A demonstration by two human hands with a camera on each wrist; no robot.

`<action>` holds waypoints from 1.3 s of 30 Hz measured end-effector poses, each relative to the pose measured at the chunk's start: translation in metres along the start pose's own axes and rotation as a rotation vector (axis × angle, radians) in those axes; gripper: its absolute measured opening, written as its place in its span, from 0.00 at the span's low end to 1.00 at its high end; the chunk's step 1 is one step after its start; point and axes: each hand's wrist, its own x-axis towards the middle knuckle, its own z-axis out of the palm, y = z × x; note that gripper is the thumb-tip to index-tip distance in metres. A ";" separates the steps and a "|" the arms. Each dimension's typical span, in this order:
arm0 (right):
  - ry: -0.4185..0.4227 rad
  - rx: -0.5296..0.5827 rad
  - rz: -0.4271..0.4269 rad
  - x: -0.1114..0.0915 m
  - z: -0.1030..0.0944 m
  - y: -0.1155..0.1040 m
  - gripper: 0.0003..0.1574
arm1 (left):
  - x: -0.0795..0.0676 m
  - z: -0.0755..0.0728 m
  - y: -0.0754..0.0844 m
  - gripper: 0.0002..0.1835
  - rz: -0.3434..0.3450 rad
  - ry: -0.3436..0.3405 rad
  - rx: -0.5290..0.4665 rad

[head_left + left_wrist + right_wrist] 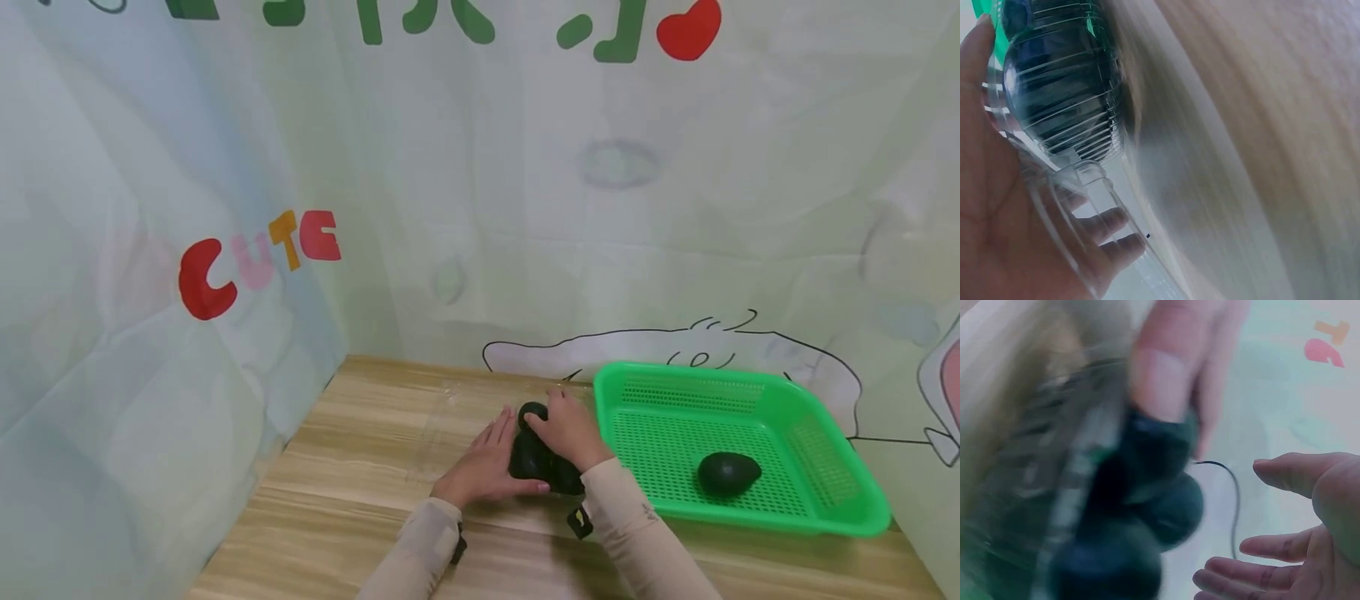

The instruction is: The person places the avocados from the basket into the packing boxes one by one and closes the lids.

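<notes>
A clear plastic clamshell box (1063, 125) with ribbed walls lies on the table, its transparent lid (448, 429) folded out to the left. Several dark avocados (543, 467) sit in it. My left hand (483, 473) lies against the box's left side, fingers extended by the hinge and thumb along the front. From above, my right hand (572, 432) grips one avocado (1159, 450) between thumb and fingers, on top of the others at the back of the box. Another avocado (727, 473) lies alone in the green plastic basket (750, 521).
The basket stands right beside the box, on the right of the wooden table (315, 517). A printed cloth (480, 208) with letters and drawings hangs behind and to the left. Black wrist mounts (580, 522) sit near both cuffs.
</notes>
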 end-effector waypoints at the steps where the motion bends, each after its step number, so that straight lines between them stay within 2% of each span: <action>1: 0.004 0.000 -0.007 0.000 -0.003 0.000 0.41 | 0.000 0.000 0.000 0.68 0.002 0.001 -0.004; 9: 0.030 0.022 -0.017 -0.007 -0.037 -0.001 0.40 | -0.001 0.002 -0.002 0.69 -0.010 -0.007 -0.019; 15: 0.036 0.015 -0.031 -0.011 -0.061 0.010 0.41 | -0.001 0.001 -0.002 0.69 -0.010 -0.002 -0.031; 25: 0.038 -0.066 -0.031 -0.018 -0.084 0.043 0.36 | -0.002 0.000 -0.004 0.70 -0.004 -0.001 -0.034; 36: 0.014 -0.142 -0.034 -0.036 -0.094 0.090 0.34 | 0.000 0.000 -0.004 0.70 0.004 -0.010 -0.046; 39: 0.009 -0.177 -0.059 -0.041 -0.098 0.104 0.33 | 0.000 -0.001 -0.003 0.70 0.007 -0.013 -0.046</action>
